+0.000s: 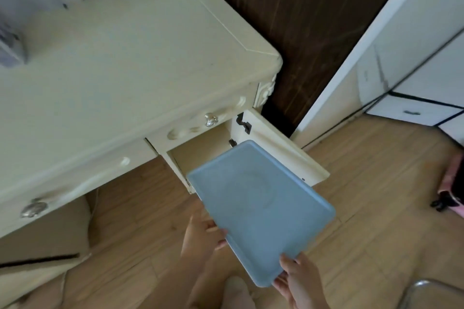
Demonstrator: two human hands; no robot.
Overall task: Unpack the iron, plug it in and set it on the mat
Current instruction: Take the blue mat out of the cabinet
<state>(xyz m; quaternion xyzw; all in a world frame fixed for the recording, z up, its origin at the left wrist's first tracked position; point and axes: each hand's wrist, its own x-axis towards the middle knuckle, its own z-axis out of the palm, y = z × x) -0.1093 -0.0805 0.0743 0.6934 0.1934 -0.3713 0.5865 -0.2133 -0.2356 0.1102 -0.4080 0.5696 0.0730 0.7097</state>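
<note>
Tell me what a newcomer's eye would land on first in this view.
First, the flat blue mat, low in the middle, held at its near edge by the left hand and the right hand. Behind it the cream dresser fills the upper left, its small cabinet door swung open beside the mat's far end.

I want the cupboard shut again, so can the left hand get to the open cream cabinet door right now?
Probably not yet: the left hand and right hand both grip the flat blue rectangular case, which lies between them and the cream cabinet door.
</note>
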